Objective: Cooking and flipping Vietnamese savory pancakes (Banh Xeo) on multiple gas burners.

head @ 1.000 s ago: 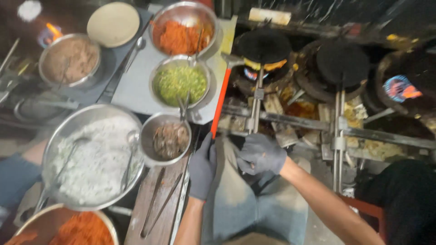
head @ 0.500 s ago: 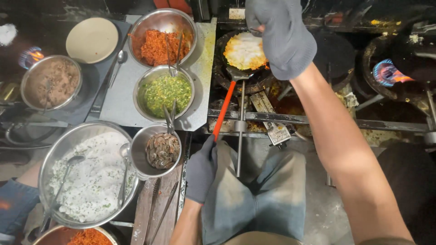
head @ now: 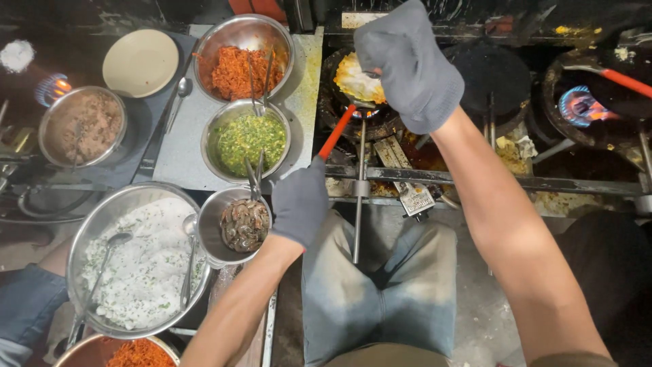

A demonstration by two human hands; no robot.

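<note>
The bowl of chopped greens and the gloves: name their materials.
Bowl of chopped greens: likely stainless steel, its silvery rim reflecting light. Left hand and right hand gloves: seemingly grey knit fabric, matte, with a soft, fine-textured surface.

Left hand (head: 299, 202) grips the red handle (head: 337, 132) — right hand (head: 407, 64) over the egg (head: 354, 79).

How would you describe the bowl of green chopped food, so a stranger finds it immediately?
Start at the grey counter left of the stove. Two steel bowls stand there in a line; the bowl of green chopped food is the nearer one. Its neighbour holds orange shreds.
</note>
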